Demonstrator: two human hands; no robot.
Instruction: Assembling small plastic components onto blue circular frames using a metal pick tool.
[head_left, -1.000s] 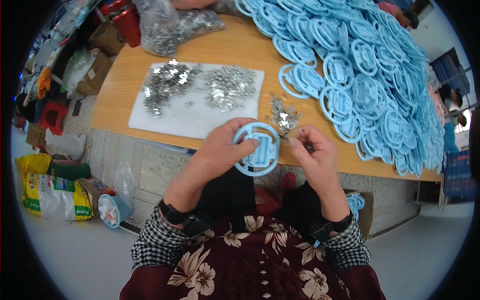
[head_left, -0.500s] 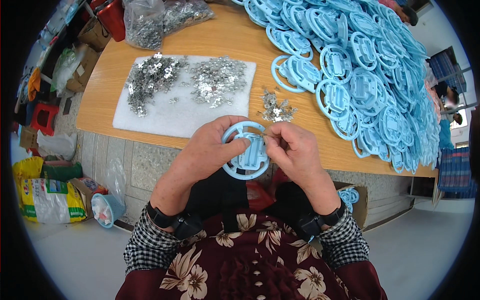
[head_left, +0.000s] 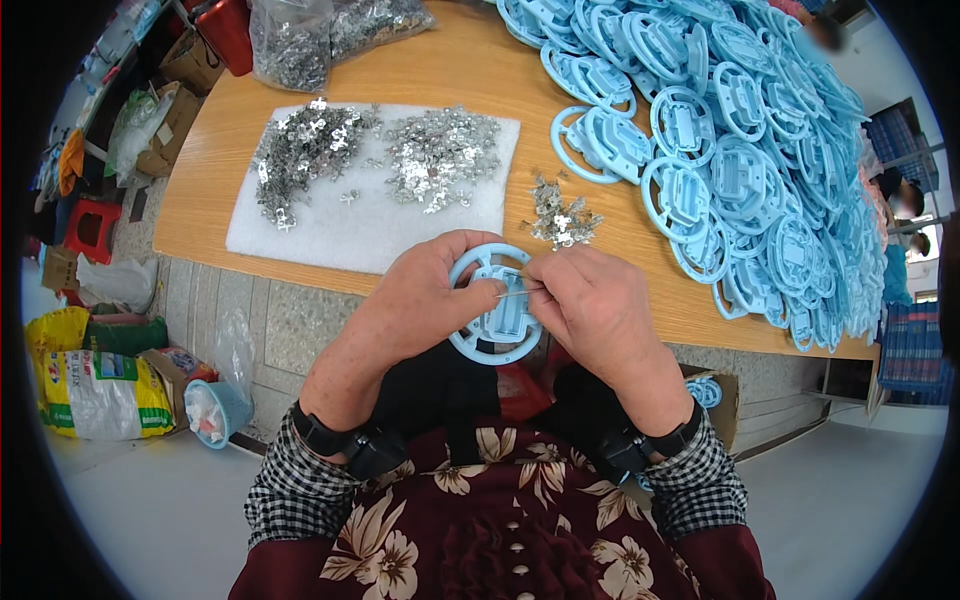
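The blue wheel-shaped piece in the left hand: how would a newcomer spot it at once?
Find the wooden table, then look at its near edge, below the white pad. There the left hand grips a light-blue wheel-shaped piece. Its lookalikes lie heaped on the right; this one alone is held.

The pile and a bag on the table are cut off at top; beyond it, a head is blurred; before it, the left hand partly hides a wheel.

One wheel sat dead centre; a wheel pile rose upper right; loose parts lay upper left on the mat, bag behind!
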